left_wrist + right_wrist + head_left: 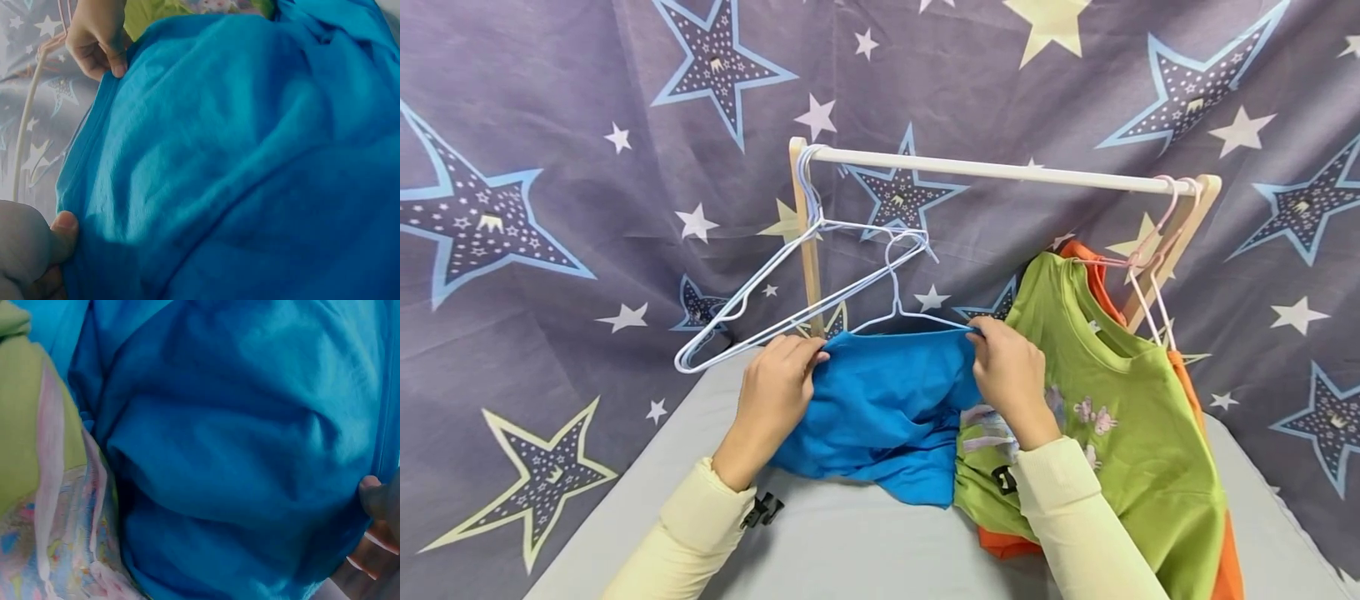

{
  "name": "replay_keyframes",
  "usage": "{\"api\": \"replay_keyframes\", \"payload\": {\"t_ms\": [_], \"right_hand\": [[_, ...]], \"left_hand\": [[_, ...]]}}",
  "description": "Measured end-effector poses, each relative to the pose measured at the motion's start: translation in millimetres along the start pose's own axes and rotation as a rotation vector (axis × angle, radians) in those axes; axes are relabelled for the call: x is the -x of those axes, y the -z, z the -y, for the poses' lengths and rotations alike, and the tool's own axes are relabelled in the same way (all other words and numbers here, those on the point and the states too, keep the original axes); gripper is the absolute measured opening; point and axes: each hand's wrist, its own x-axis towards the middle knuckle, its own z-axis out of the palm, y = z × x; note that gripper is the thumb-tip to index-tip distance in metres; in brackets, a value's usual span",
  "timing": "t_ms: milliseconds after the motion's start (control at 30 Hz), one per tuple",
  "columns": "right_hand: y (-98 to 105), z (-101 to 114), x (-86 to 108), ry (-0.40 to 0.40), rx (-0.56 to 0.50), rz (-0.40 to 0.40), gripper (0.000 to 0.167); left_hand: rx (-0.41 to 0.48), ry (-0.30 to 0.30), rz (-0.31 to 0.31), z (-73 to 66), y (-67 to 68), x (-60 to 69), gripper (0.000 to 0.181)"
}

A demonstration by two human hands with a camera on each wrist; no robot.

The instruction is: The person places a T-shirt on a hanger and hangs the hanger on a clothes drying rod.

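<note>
A blue garment point(887, 400) is stretched between both hands by its upper edge, its lower part bunched on the bed-like grey surface. My left hand point(778, 387) pinches the left end of that edge, and my right hand point(1011, 371) pinches the right end. Behind the edge stands a white wire hanger point(897, 287); its hook and shoulders show, while its lower part is hidden by the cloth. In the left wrist view the thumb lies over the blue cloth point(219, 137). The right wrist view shows the other thumb on the cloth point(250, 456).
A rack with a white rail point(1000, 169) stands behind. Several empty white hangers point(752, 292) hang at its left end. At the right end, pink hangers point(1138, 258) carry a green shirt point(1120, 400) and an orange garment point(1228, 550). A starry curtain point(587, 167) hangs behind.
</note>
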Motion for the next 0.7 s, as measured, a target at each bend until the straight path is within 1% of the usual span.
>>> {"api": "replay_keyframes", "payload": {"t_ms": [100,167,267,333,433,567,633,700], "right_hand": [[1,1,-0.2,-0.004,-0.025,0.038,0.011],[2,3,-2.3,0.016,-0.057,0.085,0.013],[6,9,-7.9,0.052,-0.107,0.152,0.020],[6,13,-11.5,0.079,-0.134,0.162,0.024],[5,21,-16.9,0.150,-0.160,0.115,0.025],[2,31,-22.3,0.241,-0.146,0.029,0.018],[1,33,-22.8,0.244,-0.123,0.002,0.013],[0,34,-22.3,0.226,-0.094,-0.015,0.011]], "left_hand": [[-0.006,0.009,-0.012,1.1,0.0,1.6,0.009],[-0.012,0.016,-0.023,1.2,0.1,2.1,0.008],[-0.018,0.018,-0.043,0.6,-0.6,2.0,0.006],[-0.016,0.015,-0.056,-0.8,-1.5,1.7,0.005],[-0.013,0.004,-0.071,-4.0,-3.6,0.9,0.006],[-0.005,-0.012,-0.074,-8.3,-6.0,0.6,0.007],[0.003,-0.015,-0.067,-9.4,-6.0,0.5,0.008],[0.014,-0.016,-0.055,-9.6,-5.1,0.3,0.009]]}}
